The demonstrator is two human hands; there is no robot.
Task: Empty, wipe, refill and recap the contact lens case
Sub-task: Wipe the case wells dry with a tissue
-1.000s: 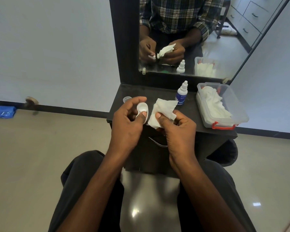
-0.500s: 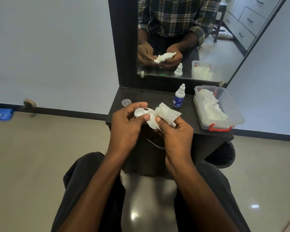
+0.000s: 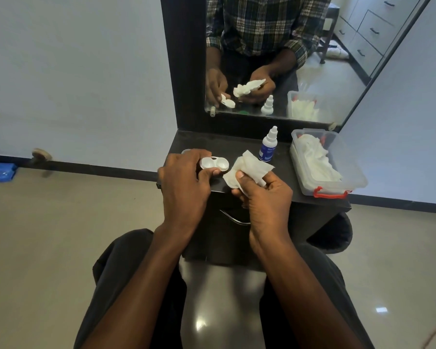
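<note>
Holding lens case [image 3: 214, 165] w/ left hand [image 3: 184, 182], fingers pinching it (both wells uncapped); right hand [image 3: 264, 195] fingers pinching tissue [image 3: 249, 170].

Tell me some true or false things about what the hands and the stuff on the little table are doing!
1. The left hand holds the contact lens case. True.
2. Both wells of the case have caps on. False: both are uncapped and open.
3. The right hand grips a white tissue. True.
4. The solution bottle lies on its side. False: it stands upright on the dark table.
5. The clear plastic box with red clips sits left of the bottle. False: it sits to the right.
</note>
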